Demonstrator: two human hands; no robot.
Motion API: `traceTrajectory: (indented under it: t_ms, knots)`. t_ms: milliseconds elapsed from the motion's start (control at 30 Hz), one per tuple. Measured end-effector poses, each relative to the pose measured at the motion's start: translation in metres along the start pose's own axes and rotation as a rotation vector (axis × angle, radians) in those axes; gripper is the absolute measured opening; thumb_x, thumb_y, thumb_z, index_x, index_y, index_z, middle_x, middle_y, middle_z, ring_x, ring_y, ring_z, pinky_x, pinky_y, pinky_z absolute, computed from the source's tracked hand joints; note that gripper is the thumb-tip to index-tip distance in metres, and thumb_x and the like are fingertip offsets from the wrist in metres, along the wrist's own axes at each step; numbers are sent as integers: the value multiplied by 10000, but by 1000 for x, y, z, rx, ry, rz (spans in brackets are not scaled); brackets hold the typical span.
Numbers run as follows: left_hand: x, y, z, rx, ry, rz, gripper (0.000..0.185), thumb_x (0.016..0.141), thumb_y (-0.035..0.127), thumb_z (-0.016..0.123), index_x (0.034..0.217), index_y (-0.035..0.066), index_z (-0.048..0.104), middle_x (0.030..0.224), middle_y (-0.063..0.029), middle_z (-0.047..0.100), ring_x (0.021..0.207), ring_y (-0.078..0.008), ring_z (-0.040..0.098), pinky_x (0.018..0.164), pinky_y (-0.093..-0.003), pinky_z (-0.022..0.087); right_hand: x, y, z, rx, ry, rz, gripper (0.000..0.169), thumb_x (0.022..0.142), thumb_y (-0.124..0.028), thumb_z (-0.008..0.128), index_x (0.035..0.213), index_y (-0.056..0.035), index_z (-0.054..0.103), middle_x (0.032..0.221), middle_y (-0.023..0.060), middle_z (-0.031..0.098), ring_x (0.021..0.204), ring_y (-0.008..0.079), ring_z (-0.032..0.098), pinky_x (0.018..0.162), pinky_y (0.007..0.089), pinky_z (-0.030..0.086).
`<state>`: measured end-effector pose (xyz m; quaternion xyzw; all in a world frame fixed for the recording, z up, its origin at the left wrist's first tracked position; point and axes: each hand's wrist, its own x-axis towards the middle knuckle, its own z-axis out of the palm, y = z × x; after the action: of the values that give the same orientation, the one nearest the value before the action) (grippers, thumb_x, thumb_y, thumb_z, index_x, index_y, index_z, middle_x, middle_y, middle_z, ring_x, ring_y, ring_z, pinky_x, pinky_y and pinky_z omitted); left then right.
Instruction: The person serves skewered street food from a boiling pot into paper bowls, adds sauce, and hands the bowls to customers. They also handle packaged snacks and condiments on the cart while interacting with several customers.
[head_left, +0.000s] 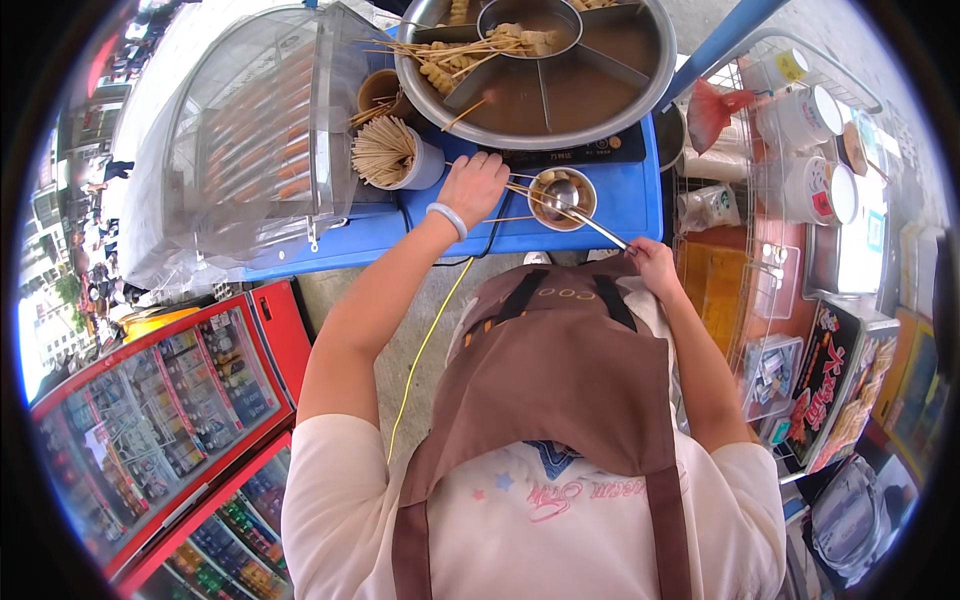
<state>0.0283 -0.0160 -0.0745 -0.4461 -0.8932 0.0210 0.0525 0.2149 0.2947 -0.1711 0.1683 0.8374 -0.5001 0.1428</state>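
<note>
My left hand (474, 187), with a pale bangle at the wrist, is closed around the ends of thin wooden skewers (519, 189). The skewers reach into a paper cup (590, 212) on the blue tabletop (630, 214). Another skewer lies lower, between hand and cup. At the cup's other side, my right hand (654, 264) grips the handle of a metal ladle (600, 229). The ladle's bowl rests over the cup's opening and hides part of the food inside. Beyond the cup stands a round, divided metal pot (517, 140) with brown broth and skewered food (450, 64).
A tub of bamboo sticks (424, 169) stands left of my left hand, beside a brown container (379, 86). Further left is a clear-covered sausage roller (247, 127). A wire rack (739, 247) holds stacked paper cups (814, 120) at right. A yellow cable (427, 337) crosses the floor.
</note>
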Motion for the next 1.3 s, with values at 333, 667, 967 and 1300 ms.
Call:
traceTrajectory:
  t_ms: [333, 667, 967, 1300]
  knots:
    - [3, 19, 16, -60, -37, -49, 63, 751, 114, 546, 808, 109, 575, 869, -45, 533, 911, -227, 550, 744, -367, 436, -4, 1, -1, -70, 9, -8, 144, 812, -28, 536, 845, -48, 675, 657, 125, 613, 616, 236, 604, 601, 328, 464]
    - [-43, 2, -49, -103, -89, -222, 72, 780, 94, 520, 845, 63, 519, 827, -99, 579, 876, -271, 539, 732, -395, 442, -7, 3, -1, -79, 45, -44, 131, 814, -31, 552, 846, -47, 678, 660, 123, 627, 614, 259, 617, 612, 336, 481]
    - [-14, 79, 14, -531, -392, -612, 129, 856, 83, 433, 963, 12, 441, 814, -240, 642, 761, -427, 636, 648, -516, 502, -10, 6, -4, 6, -13, -40, 98, 829, -35, 575, 841, -29, 673, 612, 92, 594, 565, 170, 576, 564, 291, 455]
    - [-86, 19, -69, -391, -323, -561, 294, 912, 264, 525, 1060, 10, 520, 865, -188, 634, 828, -398, 613, 726, -479, 483, 3, 17, -17, -87, 69, -100, 144, 849, -33, 536, 887, -31, 675, 706, 114, 654, 639, 217, 626, 611, 309, 475]
